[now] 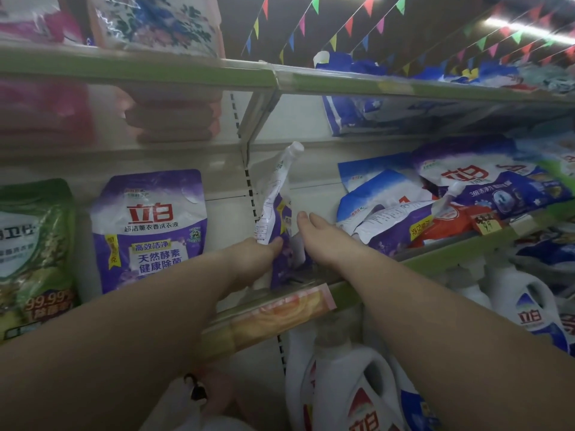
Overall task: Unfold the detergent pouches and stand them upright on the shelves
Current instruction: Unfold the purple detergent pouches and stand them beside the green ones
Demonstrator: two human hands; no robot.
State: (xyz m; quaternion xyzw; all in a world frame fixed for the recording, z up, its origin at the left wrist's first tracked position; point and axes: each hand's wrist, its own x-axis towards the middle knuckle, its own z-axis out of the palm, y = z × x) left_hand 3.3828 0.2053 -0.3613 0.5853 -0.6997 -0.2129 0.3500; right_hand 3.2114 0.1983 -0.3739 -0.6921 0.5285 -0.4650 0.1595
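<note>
a long green-edged metal shelf [441,248] is seen across the middle of the view, and on its right part a loose heap of blue, purple and red plastic detergent pouches [441,200] is laid flat, one over the other. on the left part a green plastic detergent pouch [34,250] and a purple and white plastic detergent pouch with red characters [149,231] are stood upright, side by side. under the shelf, white plastic detergent bottles with handles [348,381] are placed. between the upright pouches and the heap, a narrow purple and white spouted pouch [277,213] is held upright on the shelf, edge-on to the camera, with its white cap [295,148] at the top, slightly tilted to the right. its lower left edge is gripped by the left hand [255,253], with the thumb curled on the front. the right hand [320,234] is laid against the right side of the same pouch, with the fingers straight and kept together. a pale orange price strip [280,309] is fixed on the shelf edge under both wrists.
</note>
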